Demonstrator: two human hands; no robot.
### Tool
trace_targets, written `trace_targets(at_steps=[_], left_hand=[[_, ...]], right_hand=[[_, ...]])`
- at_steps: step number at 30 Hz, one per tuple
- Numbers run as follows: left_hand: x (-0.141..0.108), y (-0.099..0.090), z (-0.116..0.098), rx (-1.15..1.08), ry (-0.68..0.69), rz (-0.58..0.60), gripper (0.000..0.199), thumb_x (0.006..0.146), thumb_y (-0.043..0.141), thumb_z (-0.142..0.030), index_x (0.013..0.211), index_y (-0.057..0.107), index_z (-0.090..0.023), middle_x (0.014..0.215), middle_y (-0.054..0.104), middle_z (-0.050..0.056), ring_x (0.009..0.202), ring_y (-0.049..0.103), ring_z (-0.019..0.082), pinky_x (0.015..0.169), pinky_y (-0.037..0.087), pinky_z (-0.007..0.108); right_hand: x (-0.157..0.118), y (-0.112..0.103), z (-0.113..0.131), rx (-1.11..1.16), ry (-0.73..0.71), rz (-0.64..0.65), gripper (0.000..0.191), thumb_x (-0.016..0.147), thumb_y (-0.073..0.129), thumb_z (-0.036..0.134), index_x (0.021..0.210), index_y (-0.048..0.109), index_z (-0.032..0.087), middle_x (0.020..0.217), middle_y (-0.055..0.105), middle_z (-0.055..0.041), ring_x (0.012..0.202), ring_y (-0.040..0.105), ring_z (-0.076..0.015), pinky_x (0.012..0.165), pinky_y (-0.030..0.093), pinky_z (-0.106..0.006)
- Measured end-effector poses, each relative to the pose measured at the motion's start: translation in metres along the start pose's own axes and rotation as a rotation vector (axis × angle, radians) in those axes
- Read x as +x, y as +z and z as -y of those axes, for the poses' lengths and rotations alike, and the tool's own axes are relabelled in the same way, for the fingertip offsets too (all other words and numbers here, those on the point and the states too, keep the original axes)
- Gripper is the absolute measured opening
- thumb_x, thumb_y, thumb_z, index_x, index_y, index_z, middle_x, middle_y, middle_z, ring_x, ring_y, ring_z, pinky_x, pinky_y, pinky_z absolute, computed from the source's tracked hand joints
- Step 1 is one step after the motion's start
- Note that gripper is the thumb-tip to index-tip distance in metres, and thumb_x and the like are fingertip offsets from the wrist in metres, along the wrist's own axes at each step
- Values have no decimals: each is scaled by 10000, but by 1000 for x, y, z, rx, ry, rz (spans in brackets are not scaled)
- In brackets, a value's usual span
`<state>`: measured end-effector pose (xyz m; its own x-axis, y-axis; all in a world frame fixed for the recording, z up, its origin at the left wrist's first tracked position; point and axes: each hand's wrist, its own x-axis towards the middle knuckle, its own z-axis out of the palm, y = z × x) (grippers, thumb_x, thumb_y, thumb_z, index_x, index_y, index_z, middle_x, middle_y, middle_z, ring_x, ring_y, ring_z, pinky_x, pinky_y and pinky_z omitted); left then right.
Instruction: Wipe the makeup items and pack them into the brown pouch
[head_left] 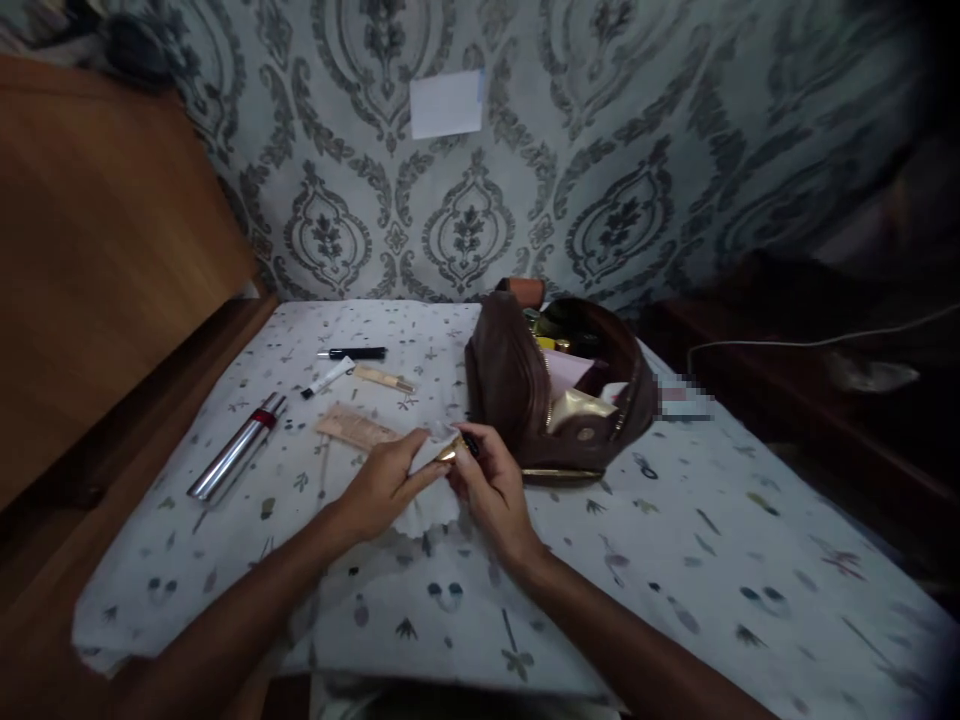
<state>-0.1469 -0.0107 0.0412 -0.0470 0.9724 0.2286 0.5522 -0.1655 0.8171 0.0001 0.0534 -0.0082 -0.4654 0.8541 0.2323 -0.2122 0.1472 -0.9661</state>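
Note:
Above the middle of the cloth, my left hand (pixel 384 488) is closed on a thin white tissue (pixel 424 515), which hangs down between my hands. My right hand (pixel 496 492) pinches a small gold-and-black cosmetic item (pixel 450 453), its exact kind unclear. The tissue lies against this item, and my left thumb is close to its gold end. Just left of my hands is a flat beige tube (pixel 356 428). Right behind my right hand stands an open brown cosmetic bag (pixel 506 375), unzipped, with several packets and small containers inside.
On the patterned cloth (pixel 450 640) lie a silver cylinder with a red band (pixel 236 455), a black pen-like stick (pixel 360 353), a small white tube (pixel 330 376) and a slim beige tube (pixel 384 378). A wooden panel (pixel 112 260) rises at left; a white cable (pixel 825 338) runs at right.

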Motion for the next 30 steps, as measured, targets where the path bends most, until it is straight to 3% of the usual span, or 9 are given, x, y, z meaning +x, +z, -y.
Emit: trace_targets(at_steps=[6, 10, 14, 21, 26, 30], left_hand=[[-1, -4, 3, -209, -97, -135, 372, 956, 469, -484, 835, 606, -160, 753, 635, 20, 694, 577, 159, 640, 437, 255], [2, -2, 7, -534, -297, -328, 457, 844, 600, -607, 732, 595, -164, 638, 579, -14, 572, 520, 118, 527, 404, 211], [5, -1, 4, -692, -454, -489, 540, 689, 708, -696, 716, 583, -171, 565, 543, -41, 512, 509, 111, 502, 415, 204], [6, -2, -7, -641, -593, -531, 510, 631, 730, -638, 806, 622, -172, 613, 615, -16, 546, 581, 158, 530, 447, 244], [4, 1, -9, -562, -584, -503, 517, 620, 727, -629, 868, 637, -185, 665, 641, -18, 633, 607, 182, 582, 466, 254], [-1, 5, -12, -428, -539, -448, 520, 664, 684, -709, 739, 601, -201, 621, 609, -18, 590, 548, 167, 560, 441, 251]], right_hand=[[-1, 2, 13, 8, -23, 13, 304, 897, 638, 448, 1096, 582, 225, 860, 603, -10, 621, 517, -108, 506, 396, -222], [0, 5, 16, 45, 2, 59, 314, 854, 689, 443, 1040, 576, 217, 792, 622, 0, 578, 522, -106, 479, 381, -219], [-2, 6, 15, 37, 38, 86, 317, 810, 729, 439, 958, 562, 215, 834, 659, -23, 707, 600, -146, 544, 418, -232], [-2, 6, 11, -75, 58, 73, 265, 761, 738, 359, 909, 578, 209, 826, 638, -2, 741, 576, -146, 632, 425, -246], [-3, 7, 9, -104, 42, 124, 206, 730, 731, 295, 824, 573, 203, 747, 591, 30, 712, 538, -134, 666, 415, -245], [-4, 6, 13, -77, 29, 142, 158, 751, 713, 290, 827, 610, 198, 744, 583, 34, 714, 532, -130, 694, 422, -252]])
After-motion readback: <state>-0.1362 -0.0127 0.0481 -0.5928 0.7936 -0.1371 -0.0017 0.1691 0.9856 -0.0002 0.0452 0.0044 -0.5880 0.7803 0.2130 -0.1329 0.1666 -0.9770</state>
